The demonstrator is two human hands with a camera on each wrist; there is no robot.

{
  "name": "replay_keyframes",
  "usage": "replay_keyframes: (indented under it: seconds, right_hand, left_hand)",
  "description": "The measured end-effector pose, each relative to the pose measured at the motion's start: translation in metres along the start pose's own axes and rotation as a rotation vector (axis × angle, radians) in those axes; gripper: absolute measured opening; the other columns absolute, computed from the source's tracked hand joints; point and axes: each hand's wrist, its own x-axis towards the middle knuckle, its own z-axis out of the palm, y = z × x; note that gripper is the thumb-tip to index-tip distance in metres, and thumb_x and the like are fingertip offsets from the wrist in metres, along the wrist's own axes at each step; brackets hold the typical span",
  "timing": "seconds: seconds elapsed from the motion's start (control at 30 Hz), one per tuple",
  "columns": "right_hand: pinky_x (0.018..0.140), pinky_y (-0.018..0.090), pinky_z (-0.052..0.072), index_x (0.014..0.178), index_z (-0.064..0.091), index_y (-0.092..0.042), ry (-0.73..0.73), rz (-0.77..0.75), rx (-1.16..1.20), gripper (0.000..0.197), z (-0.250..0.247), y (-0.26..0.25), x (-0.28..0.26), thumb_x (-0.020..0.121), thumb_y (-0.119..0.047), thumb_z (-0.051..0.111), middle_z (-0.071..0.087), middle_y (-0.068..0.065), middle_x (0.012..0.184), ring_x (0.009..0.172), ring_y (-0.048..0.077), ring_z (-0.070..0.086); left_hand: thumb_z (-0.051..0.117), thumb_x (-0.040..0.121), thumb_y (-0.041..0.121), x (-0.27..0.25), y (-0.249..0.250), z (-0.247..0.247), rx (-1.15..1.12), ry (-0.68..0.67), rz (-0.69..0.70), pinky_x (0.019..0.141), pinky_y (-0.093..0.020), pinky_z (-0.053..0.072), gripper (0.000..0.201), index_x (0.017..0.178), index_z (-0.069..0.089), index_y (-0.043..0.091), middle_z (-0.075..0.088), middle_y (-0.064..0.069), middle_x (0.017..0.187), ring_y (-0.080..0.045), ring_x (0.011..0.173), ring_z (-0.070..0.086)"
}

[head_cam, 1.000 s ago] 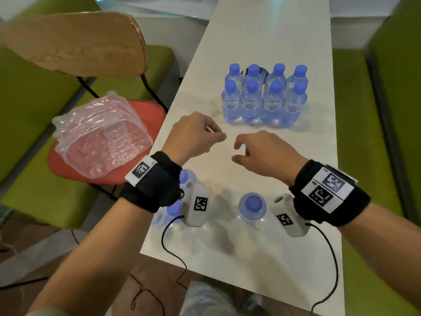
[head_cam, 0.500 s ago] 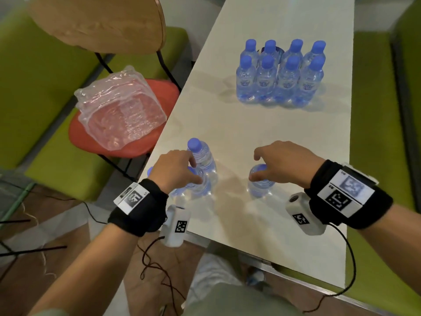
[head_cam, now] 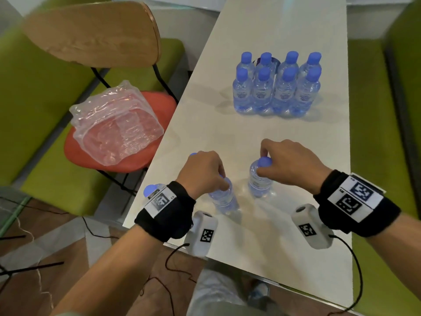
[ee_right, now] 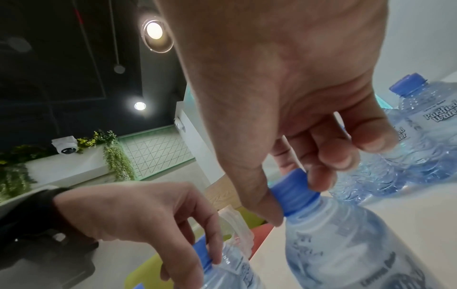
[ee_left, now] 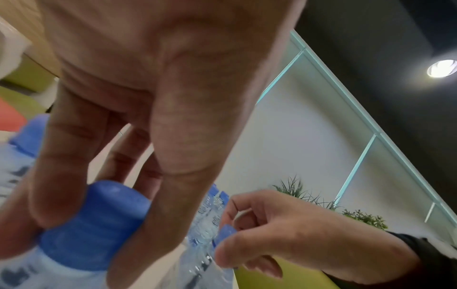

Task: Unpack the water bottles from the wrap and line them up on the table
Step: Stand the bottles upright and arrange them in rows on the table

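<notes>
1. Left hand (head_cam: 201, 171) is pinching the blue cap of a clear plastic water bottle (head_cam: 224, 199) with thumb and fingers, near the left edge of the long white table (head_cam: 273, 30). In the head view that bottle leans a bit, though the wide lens may be the reason.
2. Right hand (head_cam: 289, 164) has its thumb and fingertips round the blue cap of a second clear water bottle (head_cam: 259, 182), just right of the first one. Can't tell if either bottle is lifted or resting on the tabletop.
3. Two more blue caps peek out by the left wrist: one beside the black wristband (head_cam: 150, 190), one past the knuckles (head_cam: 193, 153). The bottles under them are mostly hidden.
4. Further up the table, well apart from the hands, eight blue-capped bottles (head_cam: 276, 87) stand upright in two tight rows of four, touching each other.
5. The crumpled clear plastic wrap (head_cam: 116, 126) sits off the table on the red seat of a wooden-backed chair (head_cam: 91, 30).
6. Green upholstered benches (head_cam: 373, 133) run along both sides.
</notes>
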Motion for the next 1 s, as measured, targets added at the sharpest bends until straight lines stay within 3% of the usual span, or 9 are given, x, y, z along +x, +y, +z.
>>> replay_keyframes:
  seconds: [0.23,0.4,0.57,0.8,1.0]
  right_hand:
    - [0.066,0.031,0.035,0.106,0.054,-0.016,0.074,0.043,-0.012,0.032,-0.010,0.007,0.036,0.082,-0.036,0.063,0.053,0.004,0.090,0.081,0.027,0.049]
    - [0.067,0.032,0.037,0.107,0.055,-0.013,0.090,0.012,-0.044,0.031,-0.014,0.013,0.064,0.083,-0.031,0.062,0.061,0.009,0.100,0.086,0.029,0.052]
    - [0.067,0.031,0.034,0.109,0.052,-0.010,0.119,0.009,-0.052,0.026,-0.014,0.012,0.081,0.088,-0.026,0.058,0.051,0.004,0.090,0.081,0.026,0.046]
    - [0.067,0.031,0.036,0.110,0.053,-0.011,0.136,-0.002,-0.044,0.029,-0.013,0.015,0.086,0.087,-0.027,0.059,0.050,0.004,0.089,0.080,0.027,0.048]
    - [0.066,0.032,0.036,0.105,0.051,-0.008,0.155,0.046,-0.036,0.034,-0.010,0.015,0.085,0.086,-0.034,0.064,0.049,0.006,0.089,0.080,0.028,0.048]
  left_hand:
    - [0.076,0.070,0.022,0.049,0.027,-0.014,0.007,0.002,0.054,0.052,-0.020,0.035,0.018,0.085,0.075,0.013,0.072,-0.001,0.085,-0.021,0.080,0.065]
    - [0.075,0.072,0.023,0.085,0.031,-0.024,0.023,0.069,0.044,0.069,-0.023,0.036,0.019,0.089,0.074,0.015,0.071,-0.004,0.096,-0.026,0.091,0.064]
    - [0.076,0.072,0.029,0.105,0.028,-0.029,-0.007,0.135,0.005,0.069,-0.024,0.037,0.023,0.092,0.072,0.017,0.066,-0.001,0.088,-0.026,0.090,0.064]
    - [0.078,0.073,0.040,0.106,0.022,-0.030,-0.009,0.174,-0.018,0.066,-0.027,0.039,0.040,0.096,0.067,0.009,0.065,-0.006,0.093,-0.027,0.088,0.061]
    - [0.079,0.072,0.025,0.108,0.021,-0.033,0.031,0.124,0.074,0.070,-0.026,0.036,0.027,0.097,0.071,0.016,0.068,-0.003,0.097,-0.026,0.092,0.062]
